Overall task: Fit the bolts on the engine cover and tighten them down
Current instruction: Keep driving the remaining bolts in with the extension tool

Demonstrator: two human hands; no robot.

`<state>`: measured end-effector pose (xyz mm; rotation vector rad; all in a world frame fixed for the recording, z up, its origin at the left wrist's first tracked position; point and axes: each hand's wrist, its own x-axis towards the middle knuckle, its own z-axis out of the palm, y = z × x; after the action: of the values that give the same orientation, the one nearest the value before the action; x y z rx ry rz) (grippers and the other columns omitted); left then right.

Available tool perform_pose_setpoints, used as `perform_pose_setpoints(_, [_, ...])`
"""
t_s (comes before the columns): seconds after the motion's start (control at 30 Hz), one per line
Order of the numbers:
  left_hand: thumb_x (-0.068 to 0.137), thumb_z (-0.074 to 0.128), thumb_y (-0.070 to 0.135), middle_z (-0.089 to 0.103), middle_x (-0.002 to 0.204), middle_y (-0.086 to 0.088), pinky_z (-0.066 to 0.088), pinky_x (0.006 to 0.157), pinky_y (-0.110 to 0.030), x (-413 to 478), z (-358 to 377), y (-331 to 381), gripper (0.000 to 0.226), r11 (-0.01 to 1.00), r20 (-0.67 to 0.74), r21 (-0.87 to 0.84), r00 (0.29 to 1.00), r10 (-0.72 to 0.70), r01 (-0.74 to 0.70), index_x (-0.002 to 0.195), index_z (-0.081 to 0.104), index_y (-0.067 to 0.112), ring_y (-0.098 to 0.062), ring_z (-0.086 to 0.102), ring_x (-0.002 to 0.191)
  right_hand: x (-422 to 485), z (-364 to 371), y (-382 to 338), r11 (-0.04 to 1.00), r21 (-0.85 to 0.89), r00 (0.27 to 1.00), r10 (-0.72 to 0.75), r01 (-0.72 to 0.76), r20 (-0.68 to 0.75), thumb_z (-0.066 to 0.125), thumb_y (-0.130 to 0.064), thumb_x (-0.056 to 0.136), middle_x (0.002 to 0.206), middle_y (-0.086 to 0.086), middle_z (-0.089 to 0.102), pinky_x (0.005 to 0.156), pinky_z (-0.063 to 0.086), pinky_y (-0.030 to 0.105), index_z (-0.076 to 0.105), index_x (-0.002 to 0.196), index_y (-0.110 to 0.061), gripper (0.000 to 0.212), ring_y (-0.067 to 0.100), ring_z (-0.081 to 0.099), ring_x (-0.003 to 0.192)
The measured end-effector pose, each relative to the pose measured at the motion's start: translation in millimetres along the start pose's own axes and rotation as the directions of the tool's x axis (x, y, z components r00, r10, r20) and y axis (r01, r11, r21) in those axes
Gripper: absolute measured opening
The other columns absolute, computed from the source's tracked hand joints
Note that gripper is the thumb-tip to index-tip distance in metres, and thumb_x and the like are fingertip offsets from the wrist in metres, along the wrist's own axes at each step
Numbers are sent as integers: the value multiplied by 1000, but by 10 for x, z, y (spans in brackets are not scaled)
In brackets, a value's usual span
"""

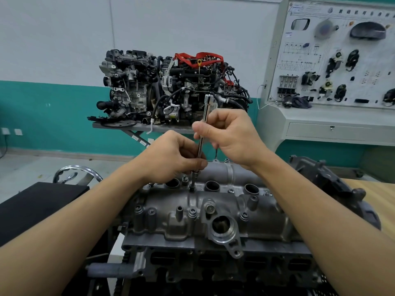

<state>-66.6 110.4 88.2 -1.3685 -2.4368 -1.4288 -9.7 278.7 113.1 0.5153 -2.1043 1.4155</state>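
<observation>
Pinching the long socket extension (205,116) with both hands, you have your left hand (171,157) on its lower shaft and your right hand (230,135) on the upper part. It stands nearly upright, top leaning slightly right, its tip down on the middle ridge of the engine cover (213,201), left of centre. That lean could cross-thread the bolt, hidden under the tip, or let the tip slip off.

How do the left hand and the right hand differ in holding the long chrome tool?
The left hand holds the chrome tool low, near its socket end; the right hand holds it higher, about midway. The left hand sits close above the engine cover; the right hand is well clear of it. Both curl fingers round its shaft.
</observation>
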Motion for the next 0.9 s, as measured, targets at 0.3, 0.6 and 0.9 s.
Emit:
perform_pose_setpoints(0.3, [85,78,13,76,73,-4,60,74,-44,-10,-9,-1,9,999,6,26,999,41,-41,78,77,18,-28,71,69,-29,-70,30,964,247,970,34,-95,241,55,-7,98,95,4,75,49,43,21,67,105,-11,15,12,51,53])
perform_pose_setpoints(0.6, [86,78,13,78,78,-5,59,78,-54,-20,-12,-20,3,999,-11,-2,999,38,-38,83,77,14,-33,73,78,60,81,88,989,124,997,77,-79,18,81,-22,76,65,9,64,40,41,23,56,82,-2,33,12,53,40])
perform_pose_setpoints(0.9, [87,75,10,78,80,-3,60,81,-47,-26,-9,-15,2,999,11,-36,1000,25,-25,87,76,11,-28,75,80,22,4,86,995,88,998,50,-52,27,76,-9,85,64,0,68,44,41,19,57,70,-13,24,11,52,46])
